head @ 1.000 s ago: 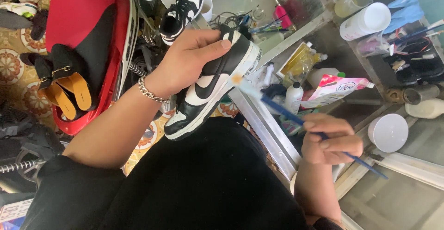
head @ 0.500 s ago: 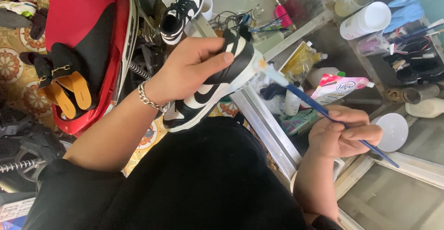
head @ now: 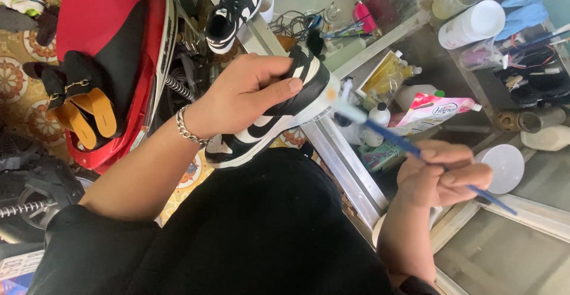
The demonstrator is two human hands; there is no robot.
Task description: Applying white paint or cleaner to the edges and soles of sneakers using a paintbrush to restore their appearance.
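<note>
My left hand (head: pixel 249 93), with a chain bracelet at the wrist, grips a black and white sneaker (head: pixel 279 123) from above and holds it tilted in the air over my lap. My right hand (head: pixel 439 176) is closed on the handle of a blue brush (head: pixel 404 143). The brush head touches the white sole at the sneaker's raised end. A second black and white sneaker (head: pixel 233 11) stands on the metal bench edge at the top.
A red and black scooter seat (head: pixel 107 40) carries a pair of black sandals (head: pixel 80 108) at left. The bench at right holds white cups (head: pixel 472 25), bottles, a pink pouch (head: pixel 439 108), a white lid (head: pixel 504 167) and tangled cables.
The sneaker has turned in my left hand to show its side. My right hand has brought the brush up until its head meets the sole edge.
</note>
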